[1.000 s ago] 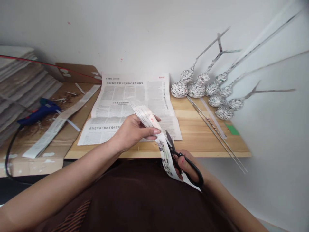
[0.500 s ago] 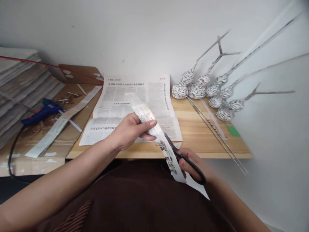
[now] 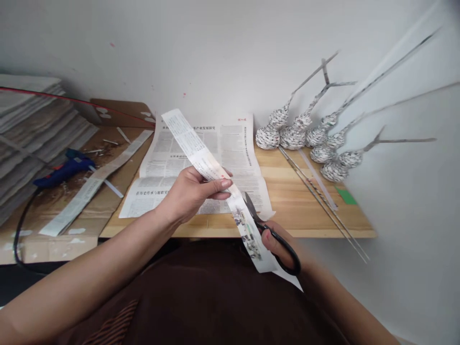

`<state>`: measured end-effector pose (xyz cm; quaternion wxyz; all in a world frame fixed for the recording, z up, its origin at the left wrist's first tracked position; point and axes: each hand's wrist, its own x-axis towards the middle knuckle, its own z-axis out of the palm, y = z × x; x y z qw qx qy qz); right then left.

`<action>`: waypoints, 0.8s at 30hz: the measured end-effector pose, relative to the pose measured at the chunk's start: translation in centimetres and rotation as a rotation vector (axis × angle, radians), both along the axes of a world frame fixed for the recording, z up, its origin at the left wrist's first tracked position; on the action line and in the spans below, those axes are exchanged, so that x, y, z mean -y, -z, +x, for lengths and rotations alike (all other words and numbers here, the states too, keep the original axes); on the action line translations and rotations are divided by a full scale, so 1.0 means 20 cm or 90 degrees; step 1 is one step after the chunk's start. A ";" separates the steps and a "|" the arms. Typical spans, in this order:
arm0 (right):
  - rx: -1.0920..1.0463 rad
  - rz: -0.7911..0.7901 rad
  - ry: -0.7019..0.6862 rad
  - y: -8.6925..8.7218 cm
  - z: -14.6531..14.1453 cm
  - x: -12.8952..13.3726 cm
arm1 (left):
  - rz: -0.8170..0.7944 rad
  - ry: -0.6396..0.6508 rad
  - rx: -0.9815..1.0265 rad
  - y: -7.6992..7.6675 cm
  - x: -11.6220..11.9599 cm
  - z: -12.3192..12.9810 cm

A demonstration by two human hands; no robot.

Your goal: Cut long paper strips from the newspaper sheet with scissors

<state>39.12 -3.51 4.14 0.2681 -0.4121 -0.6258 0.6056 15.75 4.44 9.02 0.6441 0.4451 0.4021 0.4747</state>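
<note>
Pinching paper strip (image 3: 196,149) with left hand (image 3: 197,192), gripping scissors (image 3: 255,214) with right hand (image 3: 278,241), partly hiding newspaper (image 3: 237,148), with glue gun (image 3: 67,171) left of it, woven gourds (image 3: 293,136) right.

The left hand (image 3: 196,195) pinches a printed strip (image 3: 190,143) between thumb and fingers, its far end slanting above a newspaper (image 3: 233,141) on the tabletop (image 3: 283,191). The right hand (image 3: 276,245) grips black scissors (image 3: 252,209), blades at the strip's right edge; whether they bite into it is hard to tell. Woven gourds (image 3: 268,138) stand at the back right. Leftward, a blue glue gun (image 3: 68,171) lies on cardboard (image 3: 91,225), near a paper stack (image 3: 32,124).
</note>
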 end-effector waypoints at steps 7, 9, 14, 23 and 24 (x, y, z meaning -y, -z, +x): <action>-0.011 0.044 -0.053 0.00 -0.02 0.01 | 0.071 0.017 -0.062 -0.02 0.03 -0.02; -0.015 0.054 -0.056 -0.03 -0.02 0.00 | 0.032 0.032 -0.052 -0.01 0.02 -0.03; -0.046 0.051 -0.073 -0.06 -0.03 -0.01 | -0.024 0.018 -0.027 -0.01 -0.01 -0.04; -0.047 0.013 -0.098 -0.02 -0.05 -0.03 | 0.007 0.006 0.011 0.00 0.01 -0.04; -0.042 0.013 -0.088 -0.03 -0.05 -0.03 | 0.007 0.002 0.012 0.00 0.01 -0.04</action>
